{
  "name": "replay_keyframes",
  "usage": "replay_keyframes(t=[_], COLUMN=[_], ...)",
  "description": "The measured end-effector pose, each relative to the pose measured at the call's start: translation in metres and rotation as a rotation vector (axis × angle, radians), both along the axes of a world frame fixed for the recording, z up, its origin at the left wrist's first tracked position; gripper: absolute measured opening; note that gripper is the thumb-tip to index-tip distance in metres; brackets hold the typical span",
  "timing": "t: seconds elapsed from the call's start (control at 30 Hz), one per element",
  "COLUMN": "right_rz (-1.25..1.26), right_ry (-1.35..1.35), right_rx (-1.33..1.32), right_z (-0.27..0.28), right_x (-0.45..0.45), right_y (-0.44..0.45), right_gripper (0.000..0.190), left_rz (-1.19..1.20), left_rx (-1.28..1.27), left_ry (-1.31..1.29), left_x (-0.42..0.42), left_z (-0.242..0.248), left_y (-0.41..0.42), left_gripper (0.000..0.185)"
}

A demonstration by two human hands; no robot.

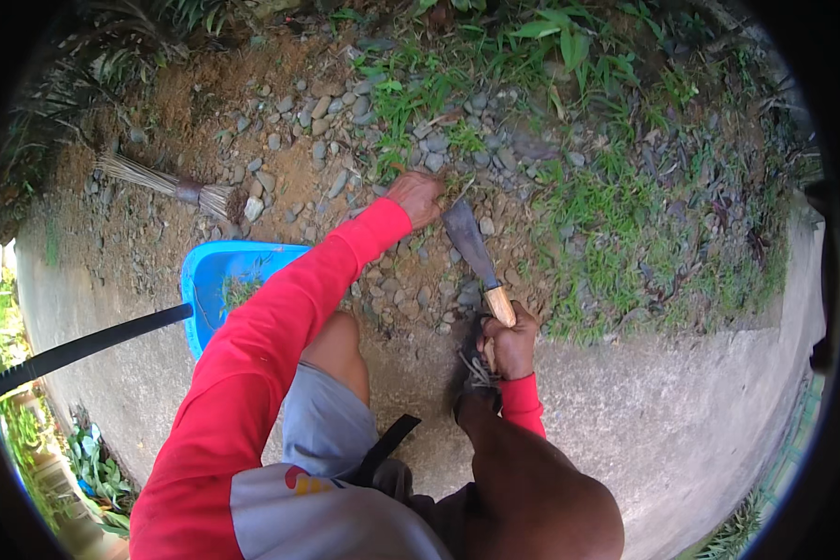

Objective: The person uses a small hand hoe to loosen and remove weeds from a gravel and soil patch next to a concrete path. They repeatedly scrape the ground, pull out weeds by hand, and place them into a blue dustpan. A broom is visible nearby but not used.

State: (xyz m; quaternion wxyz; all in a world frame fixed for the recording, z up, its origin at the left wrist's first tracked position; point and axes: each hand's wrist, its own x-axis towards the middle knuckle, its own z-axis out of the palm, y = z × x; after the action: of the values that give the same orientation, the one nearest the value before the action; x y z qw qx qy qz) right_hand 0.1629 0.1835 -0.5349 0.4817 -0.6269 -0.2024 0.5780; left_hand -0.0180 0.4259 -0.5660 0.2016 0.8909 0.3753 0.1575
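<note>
My right hand [516, 343] is closed around the wooden handle of a broad-bladed knife [471, 238], whose dark blade points up and to the left over the stony soil. Left of the blade tip, my left hand [416, 198] is low at the edge of green weeds [406, 91], its fingers bent; whether anything is between them cannot be told. Under my left forearm lies a blue plastic dustpan [252, 255] with a black handle, partly hidden by the red sleeve. Some pulled grass [240, 288] rests in it.
A stick broom [175, 187] lies on the soil beyond the dustpan. Rounded stones [322, 106] are scattered over the bare earth. Grass [602, 238] grows thickly to the right. A concrete path [644, 406] runs along the near side, beneath my shoe and legs. Leafy plants border the far edge.
</note>
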Motion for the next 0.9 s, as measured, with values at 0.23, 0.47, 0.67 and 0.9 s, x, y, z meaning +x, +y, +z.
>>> replay_keyframes(t=[0.23,0.47,0.67,0.9], right_rz=[-0.065,0.129,-0.025,0.014], right_ry=[0.141,-0.408,0.126,0.134], right_rx=[-0.116,0.133,-0.041,-0.178], right_z=[0.044,-0.01,0.054,0.018], right_x=[0.018,-0.004,0.025,0.011], right_y=[-0.039,0.045,-0.019,0.031], right_gripper=[0.018,0.011,0.018,0.022], left_rz=[0.127,0.064,0.245,0.125], left_rx=[-0.112,0.023,-0.258,-0.223], left_ry=[0.068,0.163,0.035,0.091], left_x=[-0.007,-0.005,-0.013,0.0], left_z=[0.003,-0.006,0.021,0.011], left_y=[-0.007,-0.013,-0.018,-0.013], left_gripper=[0.018,0.024,0.032,0.034])
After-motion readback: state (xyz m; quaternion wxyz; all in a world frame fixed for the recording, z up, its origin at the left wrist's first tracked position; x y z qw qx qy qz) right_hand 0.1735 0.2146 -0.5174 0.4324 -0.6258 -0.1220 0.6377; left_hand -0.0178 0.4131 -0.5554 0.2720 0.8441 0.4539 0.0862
